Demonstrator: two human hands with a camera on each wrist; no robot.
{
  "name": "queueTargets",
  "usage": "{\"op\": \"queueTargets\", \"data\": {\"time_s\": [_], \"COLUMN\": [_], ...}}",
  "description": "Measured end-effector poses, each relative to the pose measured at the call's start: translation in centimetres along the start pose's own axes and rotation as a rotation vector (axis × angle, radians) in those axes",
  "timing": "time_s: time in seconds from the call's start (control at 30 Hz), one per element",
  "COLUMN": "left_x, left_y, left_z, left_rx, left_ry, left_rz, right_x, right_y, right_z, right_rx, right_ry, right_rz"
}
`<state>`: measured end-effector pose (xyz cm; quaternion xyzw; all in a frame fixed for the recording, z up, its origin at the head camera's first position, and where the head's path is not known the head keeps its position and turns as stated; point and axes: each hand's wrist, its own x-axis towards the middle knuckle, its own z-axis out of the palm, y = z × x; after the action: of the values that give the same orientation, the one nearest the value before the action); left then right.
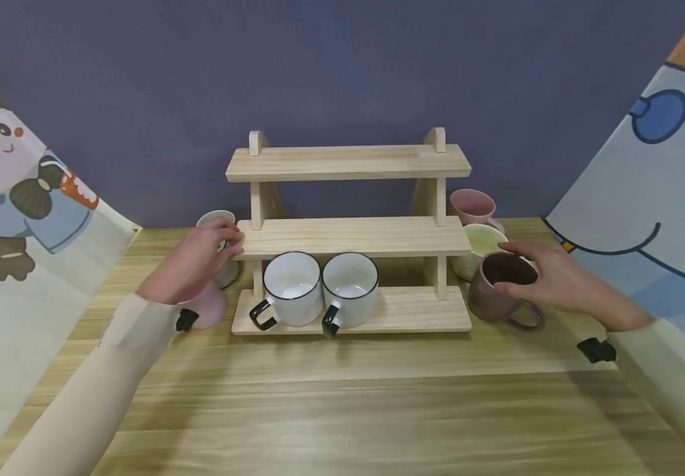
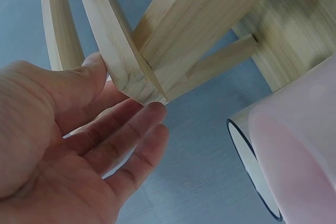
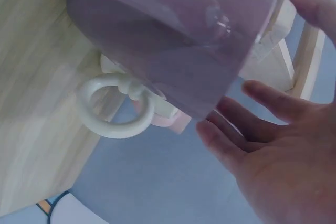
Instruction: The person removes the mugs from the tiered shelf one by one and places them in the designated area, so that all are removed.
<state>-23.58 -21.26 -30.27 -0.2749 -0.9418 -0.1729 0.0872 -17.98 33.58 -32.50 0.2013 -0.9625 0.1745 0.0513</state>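
Observation:
My left hand (image 1: 196, 261) pinches the left end of the middle board (image 1: 348, 238) of a three-tier wooden stand. In the left wrist view the thumb lies against one face of that board (image 2: 113, 51), with fingertips at its end. My right hand (image 1: 551, 277) spreads around the rim of a dark mauve mug (image 1: 485, 297) on the table. The right wrist view shows relaxed fingers close beside the mug (image 3: 168, 40) and the thumb apart from it. Two white enamel mugs with black rims, a left one (image 1: 295, 297) and a right one (image 1: 351, 297), stand on the lowest board.
Behind the mauve mug are a pale green cup (image 1: 467, 264) and a pink mug (image 1: 472, 203). By my left wrist stand a light pink cup (image 1: 210, 309) and a white dark-rimmed mug (image 1: 217, 215). A dark blue backdrop (image 1: 342, 73) rises behind the stand on the wooden table (image 1: 342, 410).

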Motion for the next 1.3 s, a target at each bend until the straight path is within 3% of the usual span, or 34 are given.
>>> {"op": "queueTargets", "data": {"time_s": [0.17, 0.4, 0.73, 1.1, 1.3], "left_x": [0.0, -0.1, -0.1, -0.2, -0.1], "left_y": [0.0, -0.2, -0.3, 0.1, 1.7], "left_z": [0.0, 0.1, 0.2, 0.0, 0.2], "left_rx": [0.003, 0.015, 0.022, 0.008, 0.035], "left_ry": [-0.002, -0.002, -0.003, -0.002, 0.055], "left_rz": [-0.001, 0.001, 0.000, -0.031, 0.067], "right_x": [1.2, 3.8, 7.0, 7.3, 7.2], "right_y": [-1.0, -2.2, -3.0, -2.8, -2.8], "right_z": [-0.5, -0.5, 0.6, 1.0, 0.9], "right_rx": [0.031, 0.058, 0.070, 0.084, 0.102], "right_ry": [0.027, 0.068, 0.037, 0.053, 0.049], "right_rz": [0.029, -0.091, -0.192, -0.214, -0.204]}}
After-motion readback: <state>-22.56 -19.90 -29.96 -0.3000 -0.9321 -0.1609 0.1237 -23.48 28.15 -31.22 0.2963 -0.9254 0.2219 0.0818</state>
